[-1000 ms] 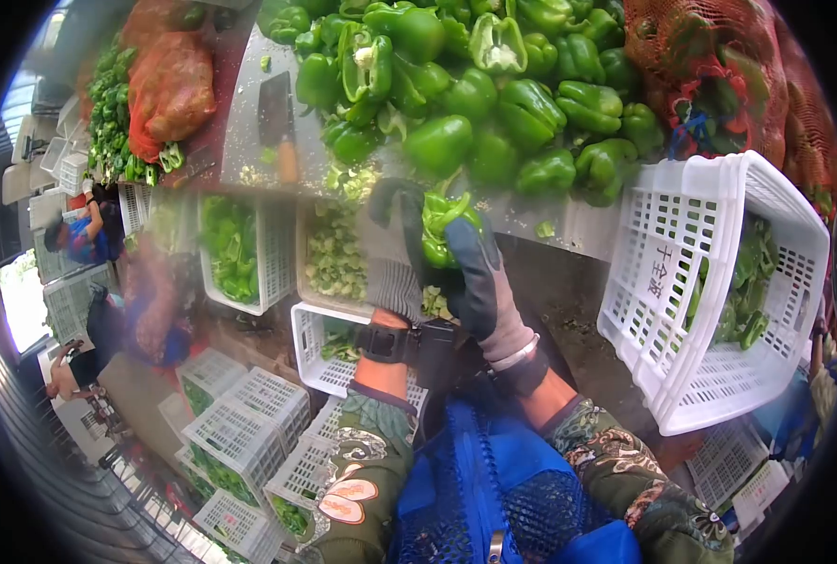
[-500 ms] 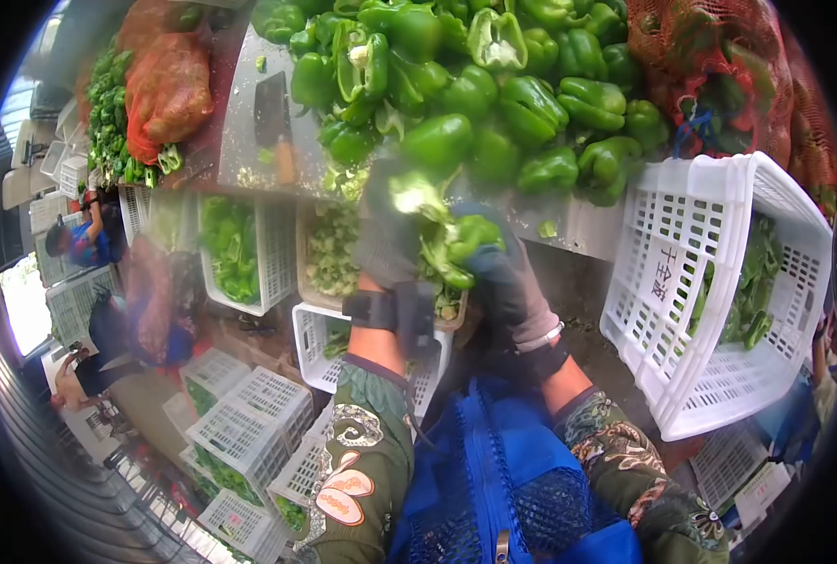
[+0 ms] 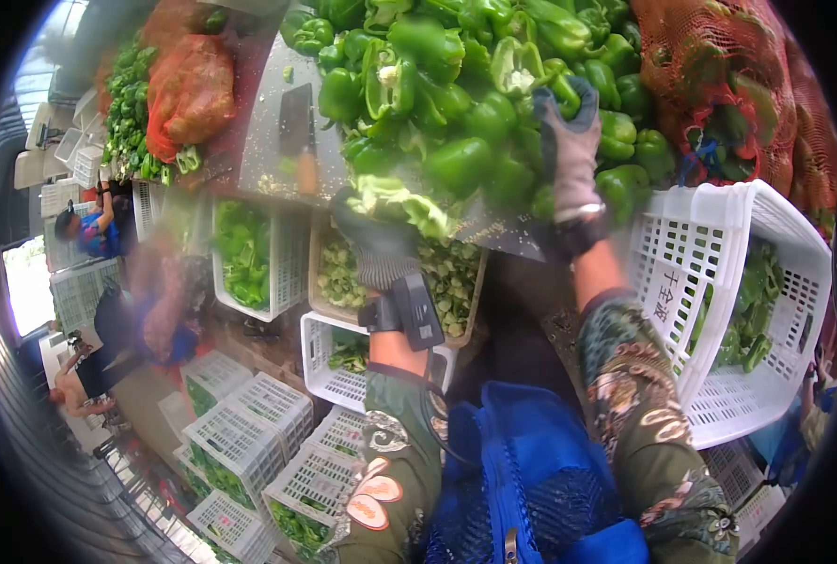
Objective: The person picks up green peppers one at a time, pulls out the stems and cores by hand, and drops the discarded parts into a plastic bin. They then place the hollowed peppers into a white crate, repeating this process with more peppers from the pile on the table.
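Observation:
My left hand (image 3: 373,240), in a grey glove, is closed on a pale green torn piece of pepper (image 3: 401,201) above a crate of pepper scraps (image 3: 459,273). My right hand (image 3: 569,141), also gloved, stretches up into the heap of green bell peppers (image 3: 465,94) on the metal table and rests on one pepper (image 3: 565,87) there; I cannot see the fingers closed around it. A cleaver (image 3: 298,127) lies on the table left of the heap.
A tilted white crate (image 3: 747,310) with cut peppers stands at the right. Another white crate (image 3: 249,249) of pepper pieces sits left of the scrap crate. Red mesh sacks (image 3: 193,89) lie at the back. Stacked white crates (image 3: 249,423) and other people are at lower left.
The pepper held between both hands has been pulled apart. My right hand has left it and reached up to the heap, while my left hand keeps the torn piece over the scrap crate.

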